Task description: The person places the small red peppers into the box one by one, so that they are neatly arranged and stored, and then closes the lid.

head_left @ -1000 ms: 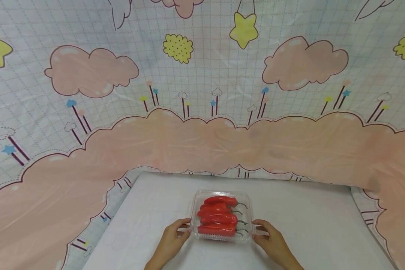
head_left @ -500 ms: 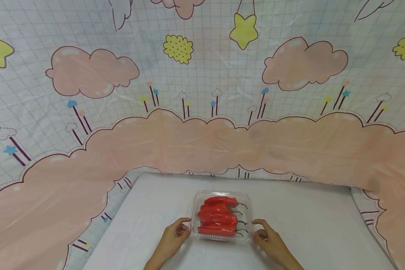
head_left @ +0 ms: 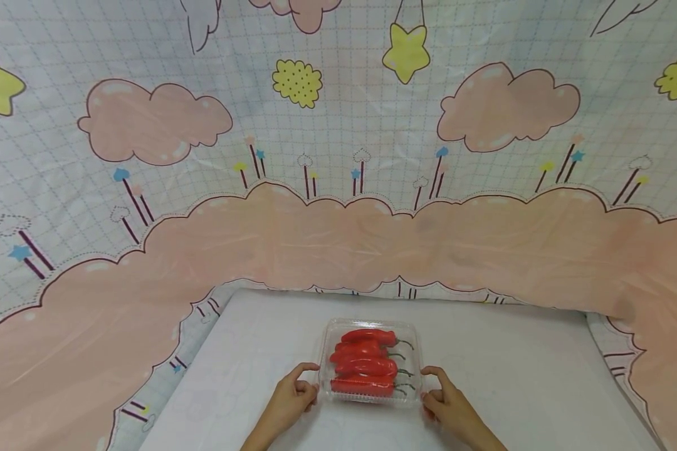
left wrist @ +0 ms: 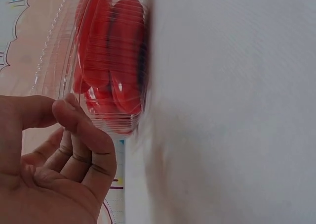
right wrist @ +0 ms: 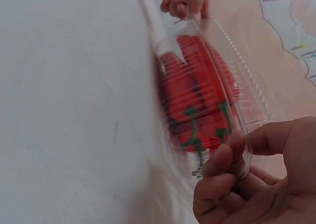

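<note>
A clear plastic clamshell box (head_left: 367, 323) sits in front of me on the white table (head_left: 519, 376). Inside lie several red chili peppers (head_left: 367, 366), side by side, their green stems (right wrist: 197, 130) pointing right. My left hand (head_left: 286, 401) is at the box's left side; in the left wrist view its thumb and index finger meet at the rim. At the opposite side, my right hand (head_left: 450, 404) pinches the rim between thumb and fingers, as the right wrist view shows. The remaining fingers of both hands curl in below the rim. The lid covers the peppers.
A printed cloth (head_left: 338, 238) with pink clouds, stars and a grid hangs behind the table and continues down along its left and right sides. The table's far edge (head_left: 406, 295) meets this cloth. White tabletop extends on both sides of the box.
Both hands shift their fingers slightly: the index fingers stand out more, bent at the box's sides, while the lower fingers curl in and slide slightly downward. The box stays in place.
</note>
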`<act>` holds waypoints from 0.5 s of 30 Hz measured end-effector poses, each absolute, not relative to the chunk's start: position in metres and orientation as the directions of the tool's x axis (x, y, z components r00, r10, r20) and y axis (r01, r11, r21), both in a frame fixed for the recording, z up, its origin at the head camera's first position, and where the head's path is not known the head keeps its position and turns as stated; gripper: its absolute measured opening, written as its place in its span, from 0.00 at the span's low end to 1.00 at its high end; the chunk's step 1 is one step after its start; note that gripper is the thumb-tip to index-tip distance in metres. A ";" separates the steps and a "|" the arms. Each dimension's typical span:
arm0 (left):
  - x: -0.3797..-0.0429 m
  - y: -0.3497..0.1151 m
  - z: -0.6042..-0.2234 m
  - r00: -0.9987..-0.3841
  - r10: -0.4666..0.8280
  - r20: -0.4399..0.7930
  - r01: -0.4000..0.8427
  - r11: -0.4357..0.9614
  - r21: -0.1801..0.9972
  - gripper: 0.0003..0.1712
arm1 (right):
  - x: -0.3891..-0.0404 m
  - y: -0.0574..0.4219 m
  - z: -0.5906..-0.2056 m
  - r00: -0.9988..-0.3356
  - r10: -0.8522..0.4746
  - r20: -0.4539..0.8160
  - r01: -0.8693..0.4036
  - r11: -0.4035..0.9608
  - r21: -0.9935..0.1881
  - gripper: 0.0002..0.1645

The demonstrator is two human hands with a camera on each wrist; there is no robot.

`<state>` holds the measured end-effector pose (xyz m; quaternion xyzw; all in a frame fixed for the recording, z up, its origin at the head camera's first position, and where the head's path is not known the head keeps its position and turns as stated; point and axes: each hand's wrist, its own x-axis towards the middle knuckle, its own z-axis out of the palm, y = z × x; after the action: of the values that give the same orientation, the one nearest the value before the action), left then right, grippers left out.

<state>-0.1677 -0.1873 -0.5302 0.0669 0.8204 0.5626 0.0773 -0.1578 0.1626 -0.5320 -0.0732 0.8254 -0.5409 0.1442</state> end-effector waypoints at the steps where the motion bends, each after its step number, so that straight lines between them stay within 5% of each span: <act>1: -0.168 -0.187 -0.530 -0.979 0.194 -0.055 0.020 0.363 0.931 0.24 | -0.158 0.163 -0.532 -0.945 -0.287 -0.157 0.034 0.391 -0.920 0.27; 15: -0.169 -0.183 -0.527 -0.982 0.184 -0.052 0.026 0.398 0.917 0.23 | -0.158 0.161 -0.533 -0.952 -0.270 -0.143 0.033 0.375 -0.926 0.27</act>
<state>-0.1691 -0.1833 -0.5274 0.0632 0.8329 0.5451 0.0724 -0.1584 0.1613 -0.5327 -0.0723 0.8179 -0.5542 0.1367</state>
